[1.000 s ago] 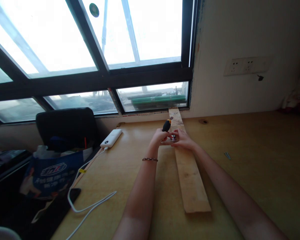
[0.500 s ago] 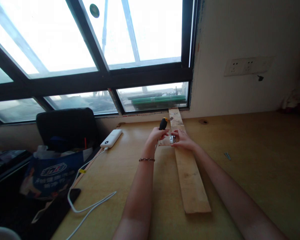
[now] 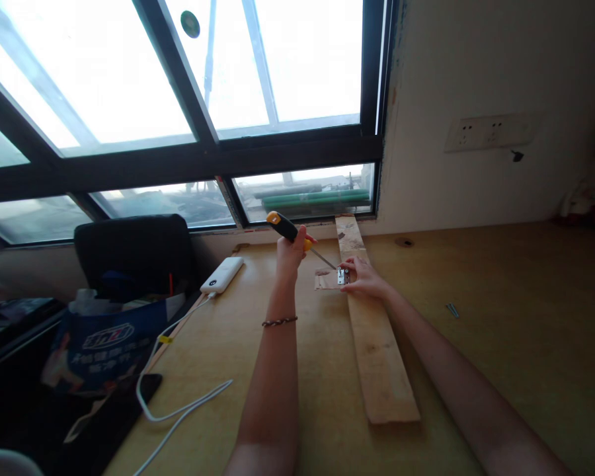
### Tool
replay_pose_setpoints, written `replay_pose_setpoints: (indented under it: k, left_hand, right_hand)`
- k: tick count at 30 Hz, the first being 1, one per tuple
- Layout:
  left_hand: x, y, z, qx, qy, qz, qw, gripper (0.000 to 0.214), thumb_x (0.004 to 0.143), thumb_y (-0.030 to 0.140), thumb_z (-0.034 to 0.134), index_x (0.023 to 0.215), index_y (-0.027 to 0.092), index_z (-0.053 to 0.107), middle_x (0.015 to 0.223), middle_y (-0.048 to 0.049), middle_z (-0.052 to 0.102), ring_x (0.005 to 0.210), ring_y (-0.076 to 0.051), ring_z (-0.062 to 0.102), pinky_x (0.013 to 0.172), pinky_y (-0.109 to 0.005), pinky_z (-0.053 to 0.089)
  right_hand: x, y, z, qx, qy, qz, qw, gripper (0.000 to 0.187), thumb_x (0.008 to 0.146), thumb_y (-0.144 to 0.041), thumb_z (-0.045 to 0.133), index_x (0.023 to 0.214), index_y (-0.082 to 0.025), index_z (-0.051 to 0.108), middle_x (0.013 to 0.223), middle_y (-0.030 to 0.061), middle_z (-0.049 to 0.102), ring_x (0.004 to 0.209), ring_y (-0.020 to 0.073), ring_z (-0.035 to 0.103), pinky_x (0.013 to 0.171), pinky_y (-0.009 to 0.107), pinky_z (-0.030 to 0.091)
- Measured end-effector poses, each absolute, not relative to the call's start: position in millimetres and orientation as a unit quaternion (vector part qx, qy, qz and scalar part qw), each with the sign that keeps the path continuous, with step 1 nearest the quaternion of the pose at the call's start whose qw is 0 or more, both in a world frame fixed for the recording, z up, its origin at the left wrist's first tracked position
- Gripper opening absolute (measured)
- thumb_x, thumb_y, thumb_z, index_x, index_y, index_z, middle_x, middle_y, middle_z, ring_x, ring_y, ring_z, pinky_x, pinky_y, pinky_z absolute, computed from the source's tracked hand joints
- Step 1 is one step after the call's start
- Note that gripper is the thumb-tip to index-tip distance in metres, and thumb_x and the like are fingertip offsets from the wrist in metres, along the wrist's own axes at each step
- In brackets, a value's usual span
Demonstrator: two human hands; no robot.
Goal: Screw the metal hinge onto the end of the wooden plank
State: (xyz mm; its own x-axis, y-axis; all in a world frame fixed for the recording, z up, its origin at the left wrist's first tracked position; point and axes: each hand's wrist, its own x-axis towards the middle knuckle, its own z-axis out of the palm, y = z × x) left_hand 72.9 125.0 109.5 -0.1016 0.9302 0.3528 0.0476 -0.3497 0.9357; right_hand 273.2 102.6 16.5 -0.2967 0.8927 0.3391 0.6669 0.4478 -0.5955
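My left hand (image 3: 291, 251) is wrapped round a screwdriver (image 3: 283, 227) with a black and yellow handle. Its shaft slants down to the right, and the tip is at a small silver metal bracket (image 3: 341, 276) with holes. The thumb and fingers of my right hand (image 3: 364, 279) hold the bracket from the right side. Under it, a short wooden piece (image 3: 324, 279) sticks out to the left of a long wooden board (image 3: 379, 357). Whether the tip sits in a screw head is too small to tell.
Two screws (image 3: 452, 310) lie on the table (image 3: 506, 370) to the right. A white power bank (image 3: 223, 275) with a white cable (image 3: 178, 415) is at the left edge. Beyond it stand a black chair (image 3: 133, 251) and a blue bag (image 3: 104, 350). Windows and a wall are behind.
My left hand has shifted slightly left and turned the screwdriver, so that its shaft now points down-right at the bracket. My right hand stays in place on the bracket.
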Motion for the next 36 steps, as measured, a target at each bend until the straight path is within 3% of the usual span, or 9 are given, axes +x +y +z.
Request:
replay_pose_setpoints:
  k: [36]
  left_hand:
    - [85,129,101,0.582,0.425,0.590,0.364,0.047,0.069,0.057,0.054,0.062,0.011,0.063,0.059,-0.0044,0.060,0.039,-0.005,0.036,0.040,-0.021,0.029]
  right_hand:
    - [273,104,15,-0.501,-0.783,0.172,0.326,0.065,0.054,-0.039,0.076,0.111,-0.019,0.052,0.114,0.0075,0.051,0.109,0.0237,0.046,0.093,0.037,0.035]
